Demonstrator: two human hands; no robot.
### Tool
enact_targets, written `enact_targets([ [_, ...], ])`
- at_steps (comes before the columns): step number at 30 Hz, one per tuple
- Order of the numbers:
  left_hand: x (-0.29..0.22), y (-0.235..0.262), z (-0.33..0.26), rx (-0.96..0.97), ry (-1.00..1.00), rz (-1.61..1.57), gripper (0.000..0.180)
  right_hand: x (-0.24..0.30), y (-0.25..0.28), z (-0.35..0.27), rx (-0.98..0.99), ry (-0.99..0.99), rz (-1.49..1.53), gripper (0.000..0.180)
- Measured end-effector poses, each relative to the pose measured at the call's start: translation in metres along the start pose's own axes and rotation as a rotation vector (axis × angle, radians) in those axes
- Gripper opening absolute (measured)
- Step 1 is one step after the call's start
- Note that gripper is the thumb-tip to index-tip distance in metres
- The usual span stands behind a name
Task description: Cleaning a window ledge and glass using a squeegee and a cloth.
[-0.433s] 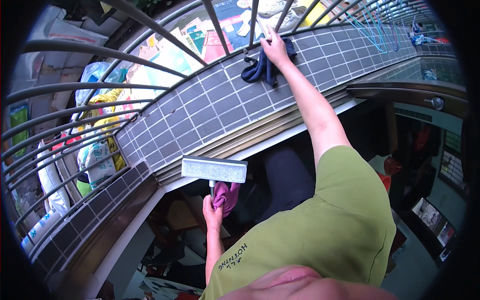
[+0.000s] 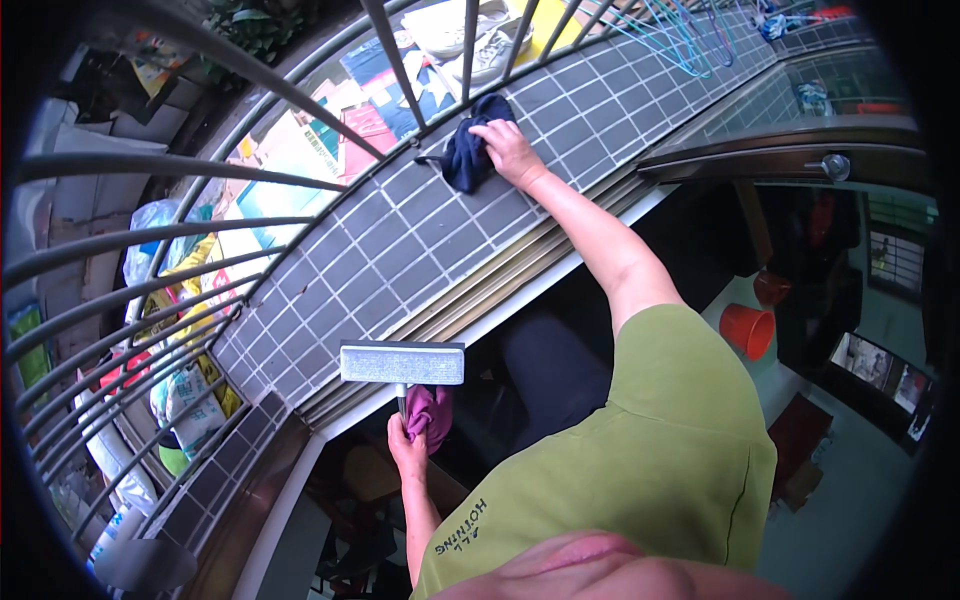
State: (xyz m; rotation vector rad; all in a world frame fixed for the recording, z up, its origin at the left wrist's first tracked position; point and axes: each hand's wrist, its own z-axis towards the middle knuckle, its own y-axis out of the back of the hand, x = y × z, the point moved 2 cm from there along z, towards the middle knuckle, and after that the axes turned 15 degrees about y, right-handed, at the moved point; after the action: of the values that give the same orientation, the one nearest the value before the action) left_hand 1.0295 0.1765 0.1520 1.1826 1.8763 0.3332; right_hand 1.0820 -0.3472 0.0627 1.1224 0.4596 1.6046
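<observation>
Dark blue cloth (image 2: 468, 152) lies bunched on a grey tiled window ledge (image 2: 400, 240), pressed under the right hand (image 2: 510, 150), whose grip is closed over the fabric's edge. Curved metal window bars (image 2: 400, 70) arch over the ledge just beyond the cloth. Lower down, the left hand (image 2: 407, 447) has its grip closed around the handle of a flat grey window-cleaning pad (image 2: 402, 362), together with a purple cloth (image 2: 432, 412). An orange cup (image 2: 748, 330) sits indoors, well apart.
</observation>
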Motion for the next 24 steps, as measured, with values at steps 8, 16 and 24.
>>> enact_targets([
  [8,-0.014,-0.001,0.026,0.039,0.017,0.003,0.018,-0.137,0.185,-0.035,-0.27,-0.916,-0.675,0.034],
  [16,-0.028,0.002,0.021,0.043,0.014,0.035,0.017,-0.171,0.087,-0.033,0.053,-1.004,-0.577,0.038],
  [24,0.003,0.019,-0.004,-0.003,0.054,0.039,0.019,-0.189,0.069,0.014,-0.145,-0.752,-0.587,0.029],
])
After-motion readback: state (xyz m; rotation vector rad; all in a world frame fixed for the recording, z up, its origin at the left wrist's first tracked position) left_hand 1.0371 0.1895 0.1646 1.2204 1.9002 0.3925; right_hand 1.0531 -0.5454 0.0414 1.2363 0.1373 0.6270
